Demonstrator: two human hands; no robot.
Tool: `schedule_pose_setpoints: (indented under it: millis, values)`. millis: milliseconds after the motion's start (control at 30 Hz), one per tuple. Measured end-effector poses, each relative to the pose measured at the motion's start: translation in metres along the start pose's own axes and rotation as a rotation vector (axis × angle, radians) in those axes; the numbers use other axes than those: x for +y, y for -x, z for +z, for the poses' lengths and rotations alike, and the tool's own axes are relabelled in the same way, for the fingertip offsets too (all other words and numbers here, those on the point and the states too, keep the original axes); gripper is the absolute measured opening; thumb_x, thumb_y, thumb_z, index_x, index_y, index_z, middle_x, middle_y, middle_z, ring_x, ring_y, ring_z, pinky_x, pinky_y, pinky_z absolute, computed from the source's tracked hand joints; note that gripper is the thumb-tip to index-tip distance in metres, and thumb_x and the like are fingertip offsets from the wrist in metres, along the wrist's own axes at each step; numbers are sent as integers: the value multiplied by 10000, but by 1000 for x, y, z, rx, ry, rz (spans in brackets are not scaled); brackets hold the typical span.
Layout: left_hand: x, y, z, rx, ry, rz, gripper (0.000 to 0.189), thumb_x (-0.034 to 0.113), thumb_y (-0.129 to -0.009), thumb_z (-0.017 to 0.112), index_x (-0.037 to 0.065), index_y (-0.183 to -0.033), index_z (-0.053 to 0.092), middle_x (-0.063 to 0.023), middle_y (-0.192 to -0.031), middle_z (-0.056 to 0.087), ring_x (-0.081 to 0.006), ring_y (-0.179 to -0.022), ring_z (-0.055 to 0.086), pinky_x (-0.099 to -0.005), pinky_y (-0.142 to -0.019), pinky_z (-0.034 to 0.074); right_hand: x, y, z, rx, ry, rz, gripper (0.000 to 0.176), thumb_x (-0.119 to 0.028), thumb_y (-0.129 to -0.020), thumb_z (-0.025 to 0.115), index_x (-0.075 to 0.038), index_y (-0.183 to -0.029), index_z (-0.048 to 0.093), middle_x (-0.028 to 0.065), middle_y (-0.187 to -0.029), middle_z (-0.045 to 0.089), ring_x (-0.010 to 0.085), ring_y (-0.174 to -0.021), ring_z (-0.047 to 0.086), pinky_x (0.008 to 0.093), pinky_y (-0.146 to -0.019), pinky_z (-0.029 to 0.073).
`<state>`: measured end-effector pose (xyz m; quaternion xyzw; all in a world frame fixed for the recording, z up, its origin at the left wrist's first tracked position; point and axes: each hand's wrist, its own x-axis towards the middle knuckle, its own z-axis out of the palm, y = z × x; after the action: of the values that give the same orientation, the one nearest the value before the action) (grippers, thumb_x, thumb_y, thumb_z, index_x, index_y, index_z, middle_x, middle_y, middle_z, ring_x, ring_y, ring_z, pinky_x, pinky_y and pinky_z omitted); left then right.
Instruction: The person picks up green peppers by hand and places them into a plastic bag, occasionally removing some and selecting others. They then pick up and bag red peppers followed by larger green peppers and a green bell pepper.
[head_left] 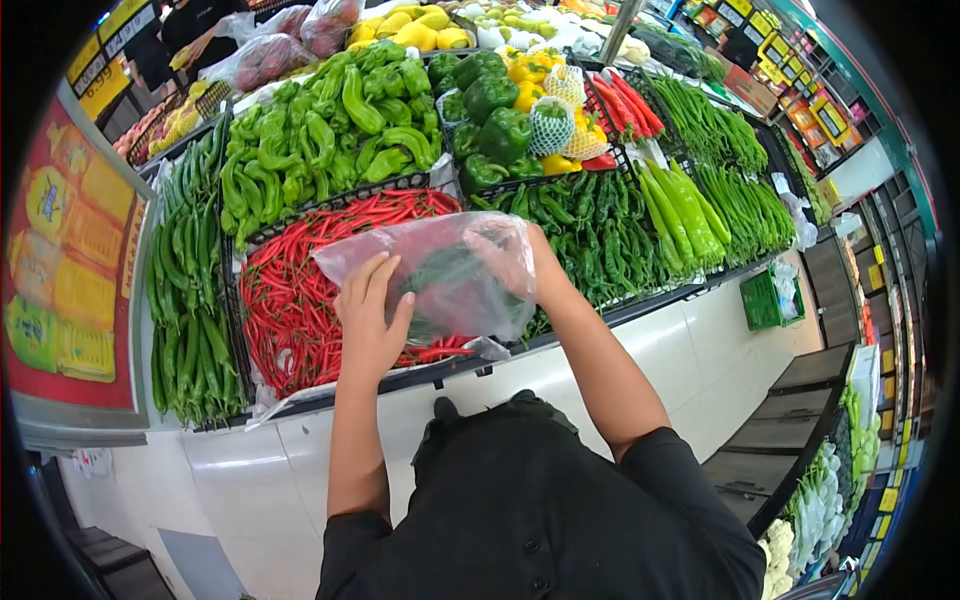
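My left hand [372, 315] grips the near edge of a clear plastic bag [455, 265] with dark green peppers inside it. My right hand [520, 262] is pushed into the bag from the right, seen dimly through the plastic; what it holds in there I cannot tell. The bag hangs over the seam between a crate of thin red chillies [300, 290] and a crate of dark green peppers [590, 225].
The stall also holds long green beans [185, 290] at left, light green peppers [320, 135], bell peppers [500, 115], pale green chillies [680, 205] and more produce behind. A white tiled counter front [700, 340] runs below. A green basket [765, 300] hangs at right.
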<state>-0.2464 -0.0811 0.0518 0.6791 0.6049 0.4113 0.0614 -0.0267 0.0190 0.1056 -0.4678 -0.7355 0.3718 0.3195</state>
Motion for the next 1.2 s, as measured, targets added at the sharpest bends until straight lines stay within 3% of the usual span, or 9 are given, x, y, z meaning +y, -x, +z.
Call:
schedule_pose_setpoints:
  millis: [167, 267, 433, 533, 667, 733, 800, 900, 1200]
  values:
    - [-37, 8, 25, -131, -41, -116, 428, 236, -915, 654, 94, -1313, 582, -102, -1381, 562, -303, -1301, 495, -464, -1079, 317, 37, 18, -36, -7, -473, 309, 217, -183, -1001, 637, -6, -1121, 672, 15, -1006, 702, 93, -878, 647, 282, -766, 569]
    - [-35, 12, 29, -100, -17, -136, 425, 230, -920, 651, 89, -1315, 579, -110, -1372, 571, -306, -1313, 487, -464, -1092, 309, 57, 49, -58, 158, -553, 342, 243, -203, -1004, 628, -5, -1142, 658, 45, -1072, 679, 101, -926, 640, 306, -759, 624]
    - [10, 6, 12, 170, 65, -36, 288, 69, -902, 610, -6, -1179, 633, -176, -1195, 632, -344, -1151, 578, -431, -1011, 422, 58, 112, -117, 404, -558, 224, 240, -222, -1019, 618, -31, -1159, 655, 60, -1151, 689, 91, -959, 634, 305, -781, 619]
    - [62, 12, 6, 134, 252, -106, 239, 44, -900, 588, -16, -1123, 650, -157, -1131, 649, -302, -1082, 614, -391, -955, 455, 66, 139, -142, 575, -509, 120, 206, -197, -1025, 606, -39, -1148, 652, 94, -1241, 678, 121, -1015, 643, 314, -820, 606]
    - [143, 21, 44, -417, 963, -199, 270, 107, -977, 566, -7, -1222, 584, -149, -1170, 646, -230, -1025, 648, -341, -884, 510, 72, 162, -142, 686, -614, -15, 159, -120, -1021, 594, -26, -1130, 658, 144, -1269, 664, 171, -1113, 635, 311, -840, 591]
    - [176, 20, 81, -651, 1310, -343, 415, 257, -1037, 543, 2, -1355, 468, -180, -1247, 621, -241, -1049, 656, -368, -875, 536, 82, 172, -124, 641, -604, -107, 135, -80, -995, 621, -16, -1103, 671, 159, -1266, 667, 205, -1108, 649, 322, -879, 562]
    - [189, 27, 125, -604, 1495, -460, 402, 299, -1060, 503, 8, -1338, 488, -159, -1193, 628, -201, -959, 660, -334, -764, 543, 92, 183, -107, 518, -514, -268, 149, -33, -951, 660, -1, -1095, 678, 174, -1258, 673, 232, -1098, 659, 340, -912, 538]
    - [208, 23, 148, -366, 1472, -635, 333, 273, -1070, 480, 8, -1266, 526, -116, -1044, 648, -145, -779, 631, -276, -602, 497, 103, 199, -105, 363, -450, -254, 180, -18, -917, 692, 10, -1094, 683, 188, -1243, 677, 238, -1105, 659, 353, -921, 537]
    - [240, 20, 198, -440, 957, -662, 192, 205, -1033, 556, 26, -997, 619, -3, -702, 572, -66, -528, 490, -219, -475, 378, 165, 188, -179, -96, -776, -31, 265, -139, -936, 714, 2, -1138, 618, 58, -964, 652, 119, -893, 628, 287, -786, 526]
